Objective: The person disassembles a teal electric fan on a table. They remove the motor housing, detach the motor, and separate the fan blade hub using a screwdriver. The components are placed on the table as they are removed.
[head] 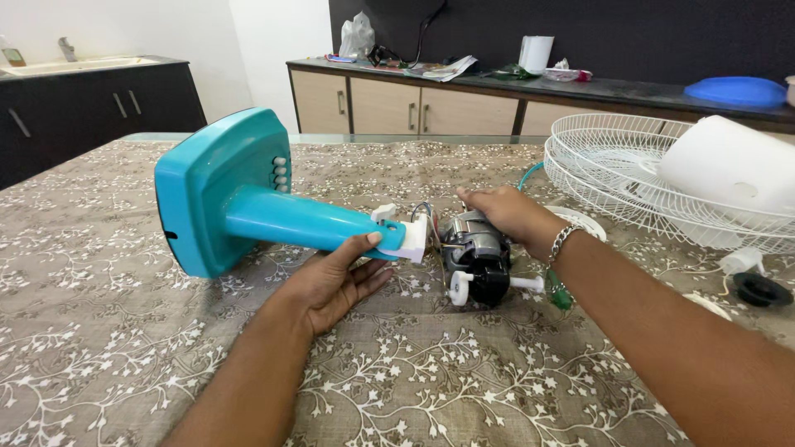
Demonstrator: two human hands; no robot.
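Observation:
A turquoise fan stand point(240, 203) lies on its side on the table, its square base to the left and its neck pointing right. My left hand point(335, 281) cups the neck from below near its white end piece point(411, 238). My right hand point(505, 213), with a metal bracelet at the wrist, rests on top of the bare fan motor point(478, 261), a metal and black unit with a white shaft sticking out. Wires run between the motor and the neck's end.
White wire fan grilles point(629, 178) and a white fan housing point(729, 170) lie at the right. A black cap point(762, 290) and a small white part point(739, 261) sit near them. The table has a floral brown cloth point(108, 348). Cabinets with clutter line the back wall.

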